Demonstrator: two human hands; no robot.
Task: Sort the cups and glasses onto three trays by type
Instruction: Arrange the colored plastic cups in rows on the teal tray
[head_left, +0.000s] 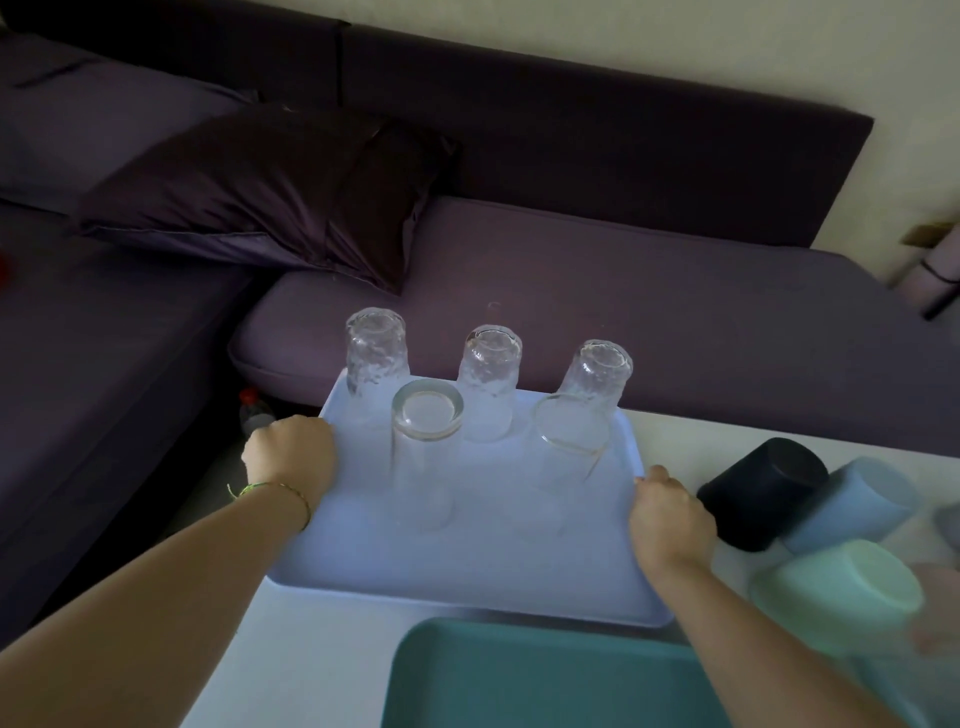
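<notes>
Both hands, left hand (291, 452) and right hand (670, 514), clamped on lavender tray (467, 571) with five glasses (426, 431).

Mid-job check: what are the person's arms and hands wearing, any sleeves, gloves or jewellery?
Both forearms are bare, with no sleeves in view and no gloves. The left hand has a thin gold-coloured chain bracelet at the wrist, with a knotted green thread beside it. The right hand and its wrist show nothing worn.

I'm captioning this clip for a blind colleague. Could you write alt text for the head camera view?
Two hands, left hand and right hand, grip the sides of a pale blue tray carrying five upside-down clear glasses at the edge of a white table. Coloured cups lie to the right, a teal tray sits nearer, and a purple sofa is behind.
</notes>
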